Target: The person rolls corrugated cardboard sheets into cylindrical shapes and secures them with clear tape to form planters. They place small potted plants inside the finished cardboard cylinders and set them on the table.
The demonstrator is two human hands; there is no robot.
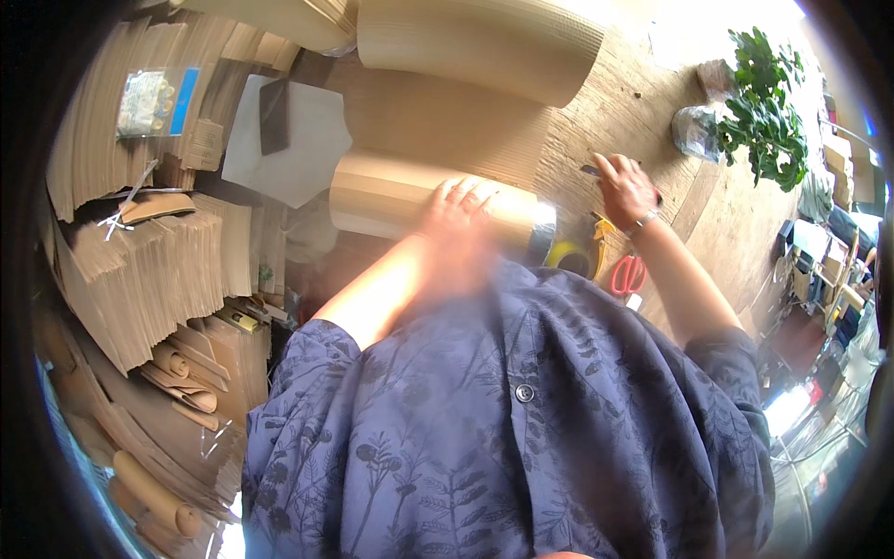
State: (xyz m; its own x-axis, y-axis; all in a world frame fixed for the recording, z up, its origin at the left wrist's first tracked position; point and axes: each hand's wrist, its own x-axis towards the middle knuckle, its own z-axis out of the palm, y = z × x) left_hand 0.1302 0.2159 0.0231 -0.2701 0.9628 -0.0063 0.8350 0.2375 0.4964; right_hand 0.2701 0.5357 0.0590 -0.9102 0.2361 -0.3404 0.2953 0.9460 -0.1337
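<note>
My left hand (456,219) lies on a tan corrugated cardboard roll (372,196), fingers stretched across its top. A sheet of the cardboard (447,121) runs from this roll to a larger roll (475,42) at the far side. At the near roll's right end shows a silvery cylinder end (543,230). Right of the roll, above the wooden surface, my right hand (629,191) is closed around a slim dark knife-like tool (589,170). Its thin end sticks out left of the fingers; most of it is hidden in the hand.
Near my right forearm lie red-handled scissors (629,275), a yellow tool (602,238) and a yellow-and-black tape roll (568,256). Stacked cardboard sheets (158,270) fill the left side, beside a white sheet (289,154). A leafy plant (764,116) stands at the far right.
</note>
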